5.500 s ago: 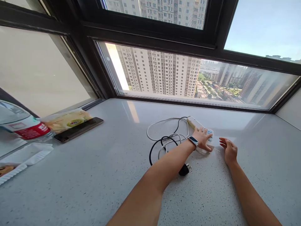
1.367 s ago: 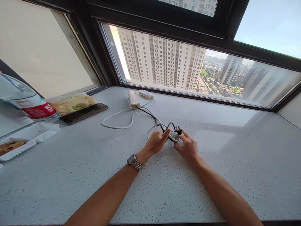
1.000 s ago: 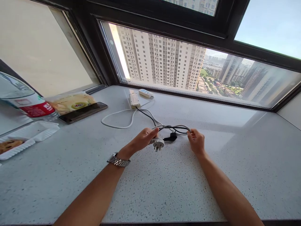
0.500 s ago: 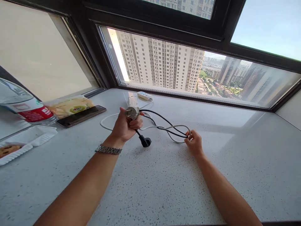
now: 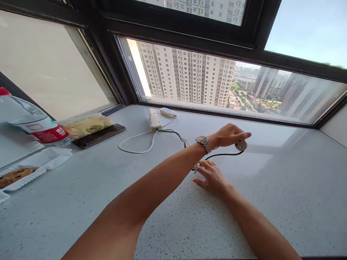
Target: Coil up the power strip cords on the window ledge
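Observation:
My left hand (image 5: 230,135) is crossed over to the right, closed around a grey round plug (image 5: 240,145) whose face points toward me. A black cord (image 5: 225,155) curves away beneath that plug. Below my left wrist, my right hand (image 5: 211,177) rests low by the counter, its fingers hooked at the bunched black and white cables and its thumb standing apart. Part of the bunch is hidden behind my left forearm. A white rectangular adapter (image 5: 155,121) lies further back, with a white cable loop (image 5: 135,152) beside it. The black plug is out of sight.
On the speckled counter (image 5: 173,224), a small white box with a cord (image 5: 168,112) lies by the window. At left are a phone (image 5: 99,136), a yellow packet (image 5: 89,125), a red-labelled bottle (image 5: 51,133) and a white tray (image 5: 54,159) with a cookie (image 5: 16,177).
My left hand has swung right with the grey plug, crossing above my right hand. My right hand has moved left and nearer with the cables. The black plug has gone from view.

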### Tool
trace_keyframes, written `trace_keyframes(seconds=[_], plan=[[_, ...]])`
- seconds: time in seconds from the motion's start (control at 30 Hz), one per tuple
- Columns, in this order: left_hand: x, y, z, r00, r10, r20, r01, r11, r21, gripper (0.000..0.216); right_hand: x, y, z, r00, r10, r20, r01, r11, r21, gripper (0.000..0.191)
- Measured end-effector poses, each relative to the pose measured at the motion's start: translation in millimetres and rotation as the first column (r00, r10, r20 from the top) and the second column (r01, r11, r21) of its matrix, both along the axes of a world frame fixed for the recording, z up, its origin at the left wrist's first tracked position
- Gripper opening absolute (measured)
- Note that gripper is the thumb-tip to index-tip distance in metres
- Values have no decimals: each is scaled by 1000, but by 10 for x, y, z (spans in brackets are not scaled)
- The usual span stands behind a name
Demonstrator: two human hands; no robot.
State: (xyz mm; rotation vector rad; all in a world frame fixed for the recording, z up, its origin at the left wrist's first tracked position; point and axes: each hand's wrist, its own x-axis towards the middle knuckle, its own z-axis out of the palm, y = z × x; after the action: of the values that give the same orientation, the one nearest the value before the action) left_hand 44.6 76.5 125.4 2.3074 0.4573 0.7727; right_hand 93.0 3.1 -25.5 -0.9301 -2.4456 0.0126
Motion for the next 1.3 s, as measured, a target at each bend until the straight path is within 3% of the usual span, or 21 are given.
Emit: trace_keyframes(seconds=[0.13, 0.27, 0.37, 0.47, 0.57, 0.63, 0.77, 0.87, 1.0, 1.13, 1.3], plan=[[230, 11, -248, 970, -85, -229, 70, 995, -69, 52, 30, 6, 22, 995, -100, -11, 100, 994, 42, 28], [-37, 168, -322, 943, -35, -331, 37, 999, 0, 45, 79, 34, 26, 951, -305, -53, 303, 952, -35, 41], [-512, 302, -372, 944, 173, -280, -172, 985, 28, 49, 132, 51, 25, 903, -429, -32, 425, 901, -93, 44], [-1063, 303, -472, 907, 391, -155, -387, 920, 59, 50, 189, 66, 36, 899, -438, 24, 438, 895, -83, 27], [-1470, 85, -633, 801, 596, -52, -591, 802, 87, 45, 228, 76, 53, 922, -387, 31, 388, 918, -77, 19], [-1577, -154, -773, 765, 638, -82, -633, 770, 85, 43, 232, 71, 64, 944, -330, 4, 330, 940, -86, 25], [-1421, -607, -1061, 886, 402, -233, -379, 915, 137, 38, 211, 33, 86, 963, -264, -63, 253, 957, -140, 29], [-1214, -737, -1207, 880, 392, -267, -332, 912, 242, 26, 234, 17, 90, 964, -241, -109, 217, 956, -197, 27], [-1124, -707, -1261, 881, 407, -241, -353, 905, 238, 30, 321, 44, 83, 963, -205, -177, 158, 957, -244, 29], [-1156, -696, -1240, 890, 441, -118, -430, 897, 105, 34, 348, 72, 86, 955, -190, -227, 122, 952, -281, 35], [-1161, -667, -1171, 828, 551, 107, -515, 822, -245, 42, 306, 58, 104, 944, -176, -278, 97, 956, -277, 38]])
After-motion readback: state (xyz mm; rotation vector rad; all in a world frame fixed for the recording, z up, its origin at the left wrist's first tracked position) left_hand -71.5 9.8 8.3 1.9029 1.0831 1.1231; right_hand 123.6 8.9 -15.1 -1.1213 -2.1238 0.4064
